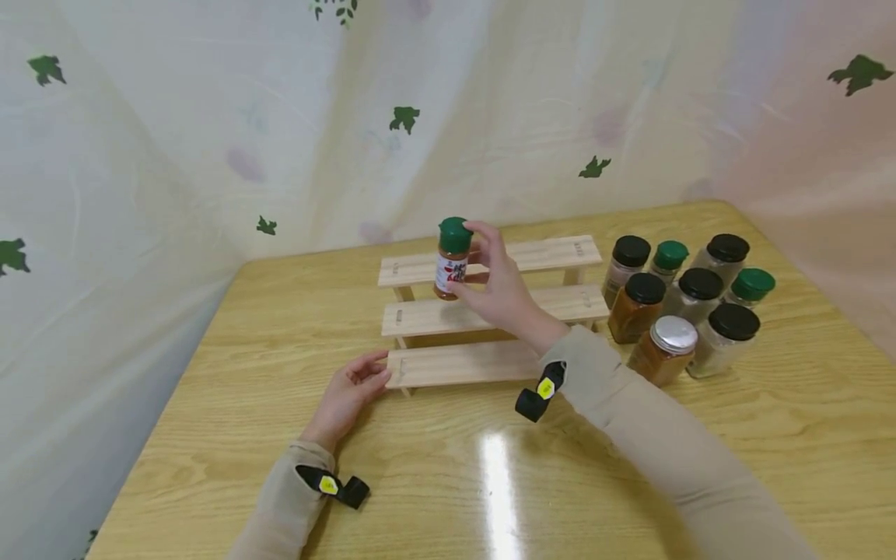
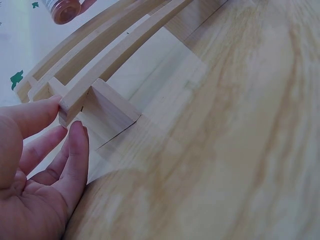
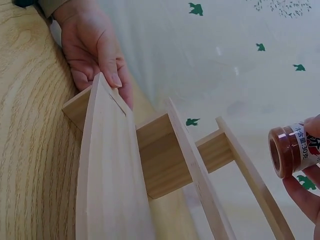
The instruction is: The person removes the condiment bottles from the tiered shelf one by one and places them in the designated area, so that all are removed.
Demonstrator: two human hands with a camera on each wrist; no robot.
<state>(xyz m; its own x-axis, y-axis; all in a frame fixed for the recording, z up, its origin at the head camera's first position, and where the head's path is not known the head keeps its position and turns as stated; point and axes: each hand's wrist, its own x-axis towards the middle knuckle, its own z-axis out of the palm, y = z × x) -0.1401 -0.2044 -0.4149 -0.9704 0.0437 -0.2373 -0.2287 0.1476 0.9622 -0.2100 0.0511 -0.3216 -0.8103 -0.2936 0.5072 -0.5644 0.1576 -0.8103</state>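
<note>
My right hand [image 1: 502, 286] holds a small spice jar [image 1: 452, 268] with a green lid, reddish-brown contents and a white-and-red label. The jar is upright, raised over the left part of a three-step wooden rack [image 1: 455, 364]. From the right wrist view, the jar's base [image 3: 281, 152] shows, clear of the shelves. At the rack's left end, my left hand [image 1: 350, 393] grips the corner of the lowest, front shelf between thumb and fingers. The left wrist view shows those fingertips [image 2: 77, 131] right at the shelf end [image 2: 70, 107].
Several spice jars stand grouped right of the rack, among them a silver-lidded jar [image 1: 663, 350], black-lidded jars [image 1: 635, 307] and green-lidded ones [image 1: 750, 289]. A patterned cloth [image 1: 175, 155] hangs behind the wooden table [image 1: 231, 389].
</note>
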